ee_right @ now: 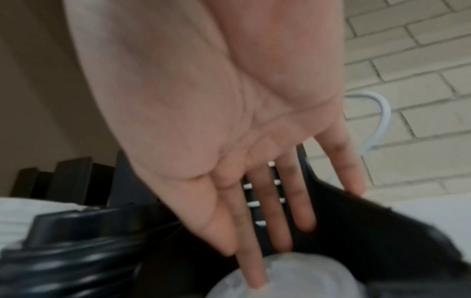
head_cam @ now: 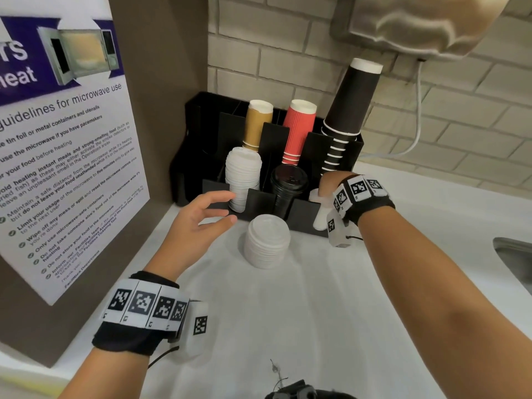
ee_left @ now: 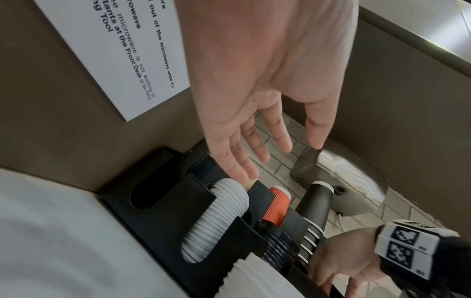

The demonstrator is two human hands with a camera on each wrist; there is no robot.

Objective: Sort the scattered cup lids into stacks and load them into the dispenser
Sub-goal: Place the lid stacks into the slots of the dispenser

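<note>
A black dispenser [head_cam: 259, 201] stands at the back of the white counter. Its left front slot holds a tall stack of white lids [head_cam: 243, 180] [ee_left: 219, 217], and its middle slot holds black lids [head_cam: 289, 185] [ee_right: 63, 252]. A loose stack of white lids [head_cam: 267, 244] stands on the counter in front of it. My left hand [head_cam: 230, 208] [ee_left: 282, 153] hovers open beside the left slot, holding nothing. My right hand [head_cam: 331, 182] [ee_right: 293, 231] reaches down into the right slot with straight fingers. One fingertip [ee_right: 254, 280] touches the top of a small translucent lid stack [head_cam: 319, 208] [ee_right: 293, 278] there.
Gold cups [head_cam: 257, 125], red cups [head_cam: 298, 131] and black cups [head_cam: 349, 108] stand upside down in the dispenser's back slots. A notice [head_cam: 66, 156] hangs on the brown left wall. A sink edge [head_cam: 515, 254] lies at the right. A wall unit [head_cam: 417, 24] with a cable hangs overhead.
</note>
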